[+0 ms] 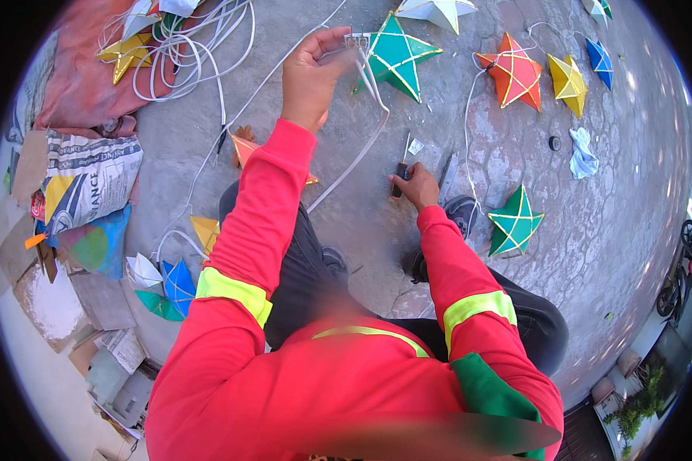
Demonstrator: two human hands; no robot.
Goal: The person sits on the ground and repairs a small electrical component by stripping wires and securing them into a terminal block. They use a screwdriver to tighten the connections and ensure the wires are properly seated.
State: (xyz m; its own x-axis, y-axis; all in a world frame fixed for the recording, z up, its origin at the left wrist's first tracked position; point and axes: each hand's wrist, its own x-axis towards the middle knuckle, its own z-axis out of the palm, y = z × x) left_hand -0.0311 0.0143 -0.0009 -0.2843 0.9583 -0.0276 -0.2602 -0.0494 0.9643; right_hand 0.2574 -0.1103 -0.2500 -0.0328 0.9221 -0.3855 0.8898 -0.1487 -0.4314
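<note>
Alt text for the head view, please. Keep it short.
A red-sleeved person's left hand pinches a small pale fitting attached to white cable, while the right hand holds a dark-handled screwdriver. Colourful five-pointed stars lie on the grey ground ahead and to both sides.

Seen from above, a person's two red-sleeved arms reach up the frame. The left arm [260,207] stretches from the lower left to the upper centre, where the left hand [311,81] points its fingertips right, thumb and forefinger pinching. The right arm [463,265] slants inward from the lower right, reaching less far; the right hand [417,186] is near the centre, fingers curled in a grip and pointing left.
</note>
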